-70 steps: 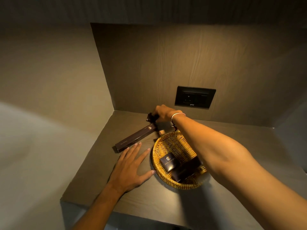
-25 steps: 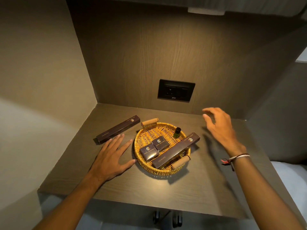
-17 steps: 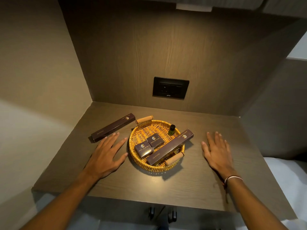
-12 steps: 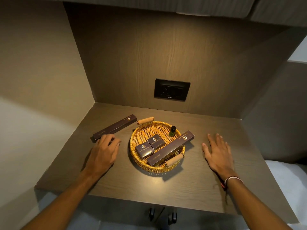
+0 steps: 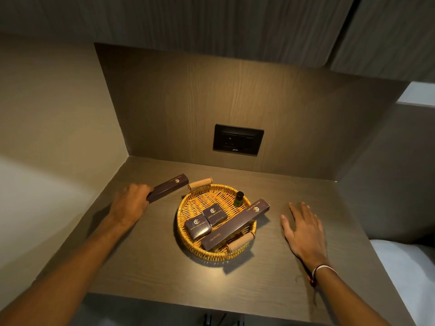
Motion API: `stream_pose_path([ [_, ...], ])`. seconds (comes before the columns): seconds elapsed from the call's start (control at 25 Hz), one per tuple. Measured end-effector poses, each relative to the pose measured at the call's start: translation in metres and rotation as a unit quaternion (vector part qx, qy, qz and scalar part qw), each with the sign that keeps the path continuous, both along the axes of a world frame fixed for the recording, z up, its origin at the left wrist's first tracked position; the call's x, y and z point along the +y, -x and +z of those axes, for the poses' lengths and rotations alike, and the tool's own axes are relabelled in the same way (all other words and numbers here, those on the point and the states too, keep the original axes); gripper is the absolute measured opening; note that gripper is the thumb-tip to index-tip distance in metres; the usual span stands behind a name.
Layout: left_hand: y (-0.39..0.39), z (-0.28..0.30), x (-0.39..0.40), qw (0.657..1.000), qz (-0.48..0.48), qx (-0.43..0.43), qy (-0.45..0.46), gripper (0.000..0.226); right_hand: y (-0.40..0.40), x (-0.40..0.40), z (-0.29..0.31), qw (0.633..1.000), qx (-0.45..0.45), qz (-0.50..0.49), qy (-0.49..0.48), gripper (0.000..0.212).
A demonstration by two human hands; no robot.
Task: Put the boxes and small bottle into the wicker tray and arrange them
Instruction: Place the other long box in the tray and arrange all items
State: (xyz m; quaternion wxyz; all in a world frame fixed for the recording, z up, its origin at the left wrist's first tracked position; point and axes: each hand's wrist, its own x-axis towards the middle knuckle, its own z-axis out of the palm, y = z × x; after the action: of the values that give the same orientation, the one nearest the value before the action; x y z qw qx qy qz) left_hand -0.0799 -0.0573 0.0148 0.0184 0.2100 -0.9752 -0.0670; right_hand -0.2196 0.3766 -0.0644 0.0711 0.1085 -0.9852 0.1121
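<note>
A round wicker tray (image 5: pixel 188 241) with two wooden handles sits mid-table. Inside lie two small dark boxes (image 5: pixel 197 226) (image 5: pixel 214 214), a small green bottle (image 5: pixel 239 198) standing at the back, and a long dark box (image 5: pixel 235 224) laid diagonally across the right rim. Another long dark box (image 5: pixel 170 187) lies on the table left of the tray. My left hand (image 5: pixel 130 203) is closed around its near end. My right hand (image 5: pixel 303 229) rests flat on the table right of the tray, fingers apart, holding nothing.
The dark wooden table (image 5: pixel 164 274) sits in a corner niche, with walls on the left and behind. A black socket panel (image 5: pixel 237 140) is on the back wall. White bedding (image 5: pixel 404 274) shows at the right past the table edge.
My right hand came down from the air and settled flat on the table. My left hand slid from beside the tray up to the long box on the left and closed on its end.
</note>
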Motion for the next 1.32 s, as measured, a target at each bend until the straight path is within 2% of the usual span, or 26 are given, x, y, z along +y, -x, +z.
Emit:
stream_pose_path([
  [0.08,0.002,0.009,0.001,0.999,0.008,0.029,-0.027,0.037,-0.001,0.004,0.0,1.0,0.005,-0.008,0.0,0.065],
  [0.2,0.006,0.034,0.009,0.99,0.021,0.132,-0.051,0.043,-0.002,0.003,-0.001,1.0,0.008,-0.009,0.001,0.065],
  [0.36,0.029,0.07,0.049,0.963,-0.057,0.245,-0.099,0.045,-0.001,-0.001,0.001,1.0,0.0,-0.002,0.008,0.065],
  [0.48,0.041,0.066,0.085,0.961,-0.114,0.225,-0.109,0.045,-0.002,-0.001,0.002,1.0,-0.003,0.0,0.013,0.065],
  [0.68,0.044,0.039,0.102,0.979,-0.11,0.138,-0.101,0.042,-0.003,-0.002,0.005,1.0,-0.008,-0.001,0.014,0.064],
  [1.08,0.037,0.029,0.111,0.985,-0.123,0.116,-0.016,0.037,-0.002,-0.002,0.003,1.0,-0.003,0.001,0.017,0.065],
  [1.32,0.035,0.024,0.117,0.989,-0.113,0.091,0.012,0.026,-0.002,-0.001,0.002,1.0,-0.009,0.001,0.015,0.065],
])
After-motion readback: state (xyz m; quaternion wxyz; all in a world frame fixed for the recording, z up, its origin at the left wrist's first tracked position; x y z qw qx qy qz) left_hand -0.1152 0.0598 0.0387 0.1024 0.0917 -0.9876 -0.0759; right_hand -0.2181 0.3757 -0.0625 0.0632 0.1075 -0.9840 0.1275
